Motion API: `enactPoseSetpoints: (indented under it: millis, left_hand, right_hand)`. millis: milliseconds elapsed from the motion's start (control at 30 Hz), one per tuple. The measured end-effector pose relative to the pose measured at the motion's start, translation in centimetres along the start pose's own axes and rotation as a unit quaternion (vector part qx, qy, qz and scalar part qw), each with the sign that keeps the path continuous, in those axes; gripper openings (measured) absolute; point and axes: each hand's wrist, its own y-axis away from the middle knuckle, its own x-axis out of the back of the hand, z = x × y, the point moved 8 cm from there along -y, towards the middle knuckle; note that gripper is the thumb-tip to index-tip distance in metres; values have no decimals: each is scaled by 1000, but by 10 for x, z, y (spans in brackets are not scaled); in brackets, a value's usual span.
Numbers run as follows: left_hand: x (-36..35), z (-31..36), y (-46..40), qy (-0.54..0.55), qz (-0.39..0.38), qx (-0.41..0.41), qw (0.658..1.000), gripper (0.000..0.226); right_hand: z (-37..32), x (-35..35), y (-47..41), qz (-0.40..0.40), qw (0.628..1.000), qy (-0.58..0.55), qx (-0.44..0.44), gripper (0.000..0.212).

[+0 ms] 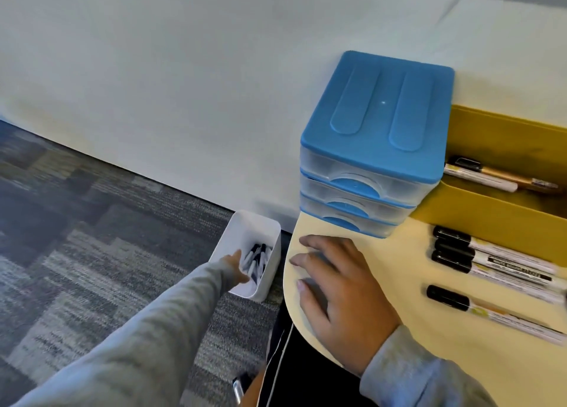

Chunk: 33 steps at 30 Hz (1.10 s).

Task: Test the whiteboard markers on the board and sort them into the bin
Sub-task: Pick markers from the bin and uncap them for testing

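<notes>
A white bin [270, 231] stands on the carpet below the table's left edge, with several black-capped markers [257, 261] inside. My left hand [235, 267] reaches down into the bin; whether it grips a marker is hidden. My right hand [337, 287] lies flat on the cream table [429, 360], fingers spread, holding nothing. Several black-capped whiteboard markers [487, 262] lie on the table to the right of that hand. A yellow bin [491, 219] behind them holds more markers [481, 176].
A blue-topped set of clear plastic drawers [377, 124] stands at the table's back corner against the white wall [184, 84]. Grey patterned carpet [92, 253] covers the floor at left. A white cable [280, 354] hangs beside the table edge.
</notes>
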Motion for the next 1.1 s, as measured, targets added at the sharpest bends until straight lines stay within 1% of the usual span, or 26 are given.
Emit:
enactPoseSetpoints:
  millis: [167,233,300,367,433,533,600,667,733,800,867,900,967,1033,1100]
  left_hand:
    - [12,9,7,21,1,-27,999,88]
    - [18,14,15,11,2,-33,999,78]
    - [31,21,30,-48,11,-46,998,59]
    - [48,30,53,-117,14,-69,991,45]
    - [70,43,79,-179,21,-100,979,38]
    - [106,63,125,-246,48,-138,958,35]
    - [132,77,157,-266,79,-164,947,35]
    - [156,95,194,-286,102,-189,934,31]
    - [177,117,238,-295,119,-210,925,23]
    - [196,143,290,-271,142,-247,920,15]
    - [207,176,340,-225,171,-315,906,12]
    - [209,196,362,-195,187,-361,893,12]
    - [206,233,397,-142,207,-446,859,11]
    - [199,271,414,-129,219,-507,824,11]
    - [189,310,415,-159,228,-533,799,15]
  right_hand:
    - [0,1,1,4,1000,-2,2,23]
    - [1,2,1,3,1000,-4,2,23]
    - [2,0,0,-1,1000,-5,1,24]
    - [1,-1,1,-5,1000,-4,0,25]
    - [3,1,1,-6,1000,-17,-6,24]
    - [2,9,4,-6,997,-72,-15,23]
    - [-2,28,8,12,995,-96,6,24]
    - [-8,59,13,37,994,-95,43,22]
    - [-8,97,17,72,993,-69,68,20]
    - [-1,138,19,112,991,-35,68,18]
    - [13,181,21,155,986,-12,57,14]
    - [22,202,22,172,984,-6,50,13]
    - [45,230,20,177,984,-5,24,11]
    - [78,246,13,150,988,14,-29,8]
    - [114,252,2,82,989,63,-104,4]
